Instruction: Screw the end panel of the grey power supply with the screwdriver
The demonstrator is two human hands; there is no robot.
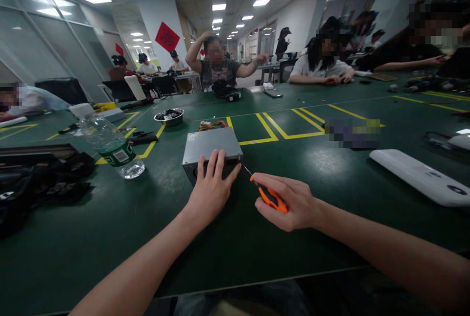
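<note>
A grey metal box with colored wires at its back sits on the green table. My left hand rests on the box's near side, fingers spread over its top edge and near face. In my right hand is an orange and black screwdriver, held between the fingers and thumb. Its thin shaft points up and left toward the box's near right corner; whether the tip touches is too small to tell.
A water bottle stands tilted-looking left of the box. Behind are a metal bowl of small dark parts and black tools. A white device lies right, dark parts far left. Several people sit across the table.
</note>
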